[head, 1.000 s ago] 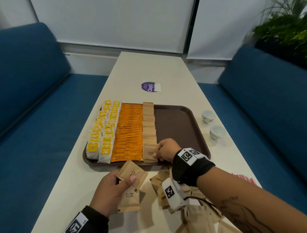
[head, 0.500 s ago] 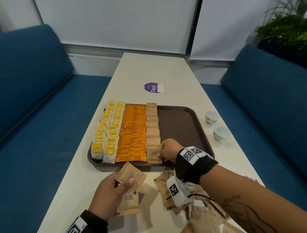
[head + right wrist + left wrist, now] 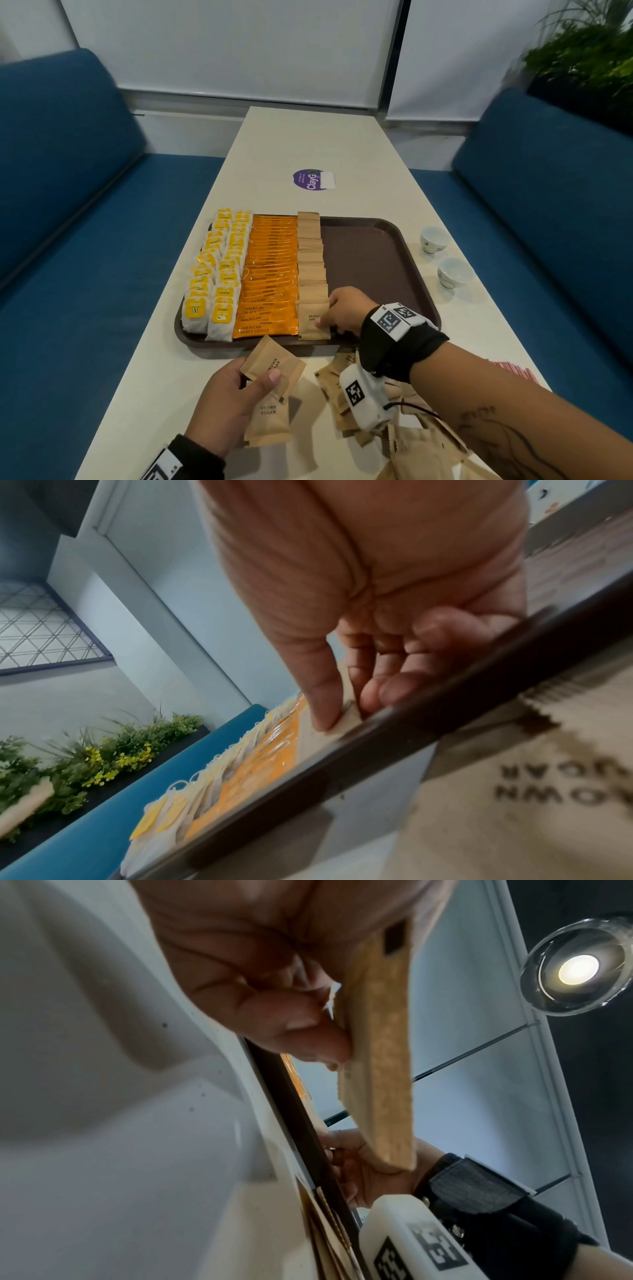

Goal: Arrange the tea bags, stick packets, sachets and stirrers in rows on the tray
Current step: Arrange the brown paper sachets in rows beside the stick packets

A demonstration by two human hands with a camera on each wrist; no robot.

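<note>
Right hand (image 3: 344, 313) pinches the nearest brown sugar sachet (image 3: 312, 318) at the tray's (image 3: 376, 263) 6 o'clock edge; left hand (image 3: 226, 404), at its 7 o'clock, grips spare sachets (image 3: 274, 387)

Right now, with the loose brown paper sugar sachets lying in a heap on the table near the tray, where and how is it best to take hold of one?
Probably pinch a free corner of a top brown paper sugar sachet in the heap, coming from above on the tray side. The sachets lie flat and overlapping on the cream table, so only raised edges offer a hold. The right hand is nearest.
</note>
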